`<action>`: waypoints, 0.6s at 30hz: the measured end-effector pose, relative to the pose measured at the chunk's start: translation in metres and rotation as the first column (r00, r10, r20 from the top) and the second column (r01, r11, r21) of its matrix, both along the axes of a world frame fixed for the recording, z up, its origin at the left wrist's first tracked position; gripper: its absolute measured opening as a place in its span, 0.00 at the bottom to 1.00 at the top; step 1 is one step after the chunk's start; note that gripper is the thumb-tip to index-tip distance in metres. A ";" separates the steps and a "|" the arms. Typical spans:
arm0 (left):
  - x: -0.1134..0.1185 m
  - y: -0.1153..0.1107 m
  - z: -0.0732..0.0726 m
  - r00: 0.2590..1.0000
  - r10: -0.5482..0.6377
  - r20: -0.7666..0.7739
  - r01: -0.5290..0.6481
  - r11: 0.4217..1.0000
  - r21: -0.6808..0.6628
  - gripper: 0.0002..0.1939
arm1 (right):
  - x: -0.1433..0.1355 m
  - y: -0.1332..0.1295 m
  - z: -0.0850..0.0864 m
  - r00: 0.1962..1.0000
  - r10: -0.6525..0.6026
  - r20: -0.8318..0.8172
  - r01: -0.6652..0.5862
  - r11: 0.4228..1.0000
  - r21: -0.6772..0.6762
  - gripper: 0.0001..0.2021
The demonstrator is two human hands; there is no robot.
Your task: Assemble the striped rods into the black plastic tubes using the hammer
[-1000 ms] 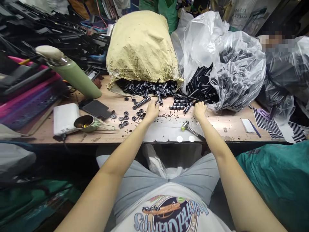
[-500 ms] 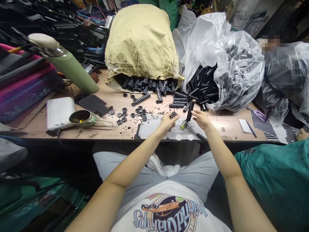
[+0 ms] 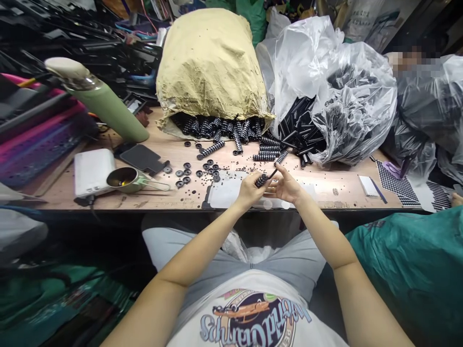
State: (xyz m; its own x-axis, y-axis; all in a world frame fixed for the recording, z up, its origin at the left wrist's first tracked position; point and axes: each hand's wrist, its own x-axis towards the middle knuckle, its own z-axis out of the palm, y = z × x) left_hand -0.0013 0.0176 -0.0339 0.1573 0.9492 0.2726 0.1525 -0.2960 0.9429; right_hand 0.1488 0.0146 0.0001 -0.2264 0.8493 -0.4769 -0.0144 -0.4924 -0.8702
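Note:
My left hand (image 3: 250, 190) is closed around a black cylinder with rows of pale dots (image 3: 261, 180). Right beside it, my right hand (image 3: 287, 187) has thumb and forefinger closed at a slim dark piece (image 3: 272, 173) that meets the cylinder's upper end. Whether the piece sits inside the cylinder is too small to tell. Under both hands lies a pale mat (image 3: 226, 190). More dotted cylinders (image 3: 266, 157) lie just behind the hands, and black tubes (image 3: 298, 125) spill from a clear plastic bag (image 3: 356, 103).
A yellowish sack (image 3: 213, 62) stands at the back. On the left are a green bottle (image 3: 112, 111), a white box (image 3: 94, 171), a metal cup (image 3: 125, 179) and black discs (image 3: 186, 172). A small white block (image 3: 368, 186) and dotted sheets (image 3: 396, 185) lie right.
My right hand has moved left, up against my left hand. The upright black tube and the tool with a yellow-green tip no longer show as before. The dotted cylinder has tilted.

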 end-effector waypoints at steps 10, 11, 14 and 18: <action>-0.004 0.000 0.005 0.858 0.125 0.498 0.173 0.842 -0.510 0.24 | -0.010 -0.033 0.000 0.810 -0.156 0.566 -0.398 0.561 0.725 0.54; -0.003 -0.001 0.007 0.840 0.168 0.516 0.157 0.835 -0.527 0.21 | -0.012 -0.034 0.001 0.785 -0.150 0.602 -0.456 0.519 0.723 0.54; 0.000 -0.005 0.010 0.804 0.210 0.556 0.176 0.810 -0.560 0.17 | -0.016 -0.036 -0.002 0.735 -0.150 0.661 -0.547 0.443 0.710 0.53; 0.001 -0.010 0.015 0.798 0.173 0.577 0.228 0.800 -0.555 0.20 | -0.017 -0.033 -0.009 0.723 -0.160 0.673 -0.572 0.409 0.711 0.54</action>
State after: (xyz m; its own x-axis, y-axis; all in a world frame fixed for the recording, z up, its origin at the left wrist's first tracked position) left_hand -0.0001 0.0078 -0.0188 0.1898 0.9432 -0.2728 -0.4712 0.3313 0.8175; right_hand 0.1316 -0.0184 -0.0093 -0.4639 0.8119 0.3544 0.6093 0.5829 -0.5376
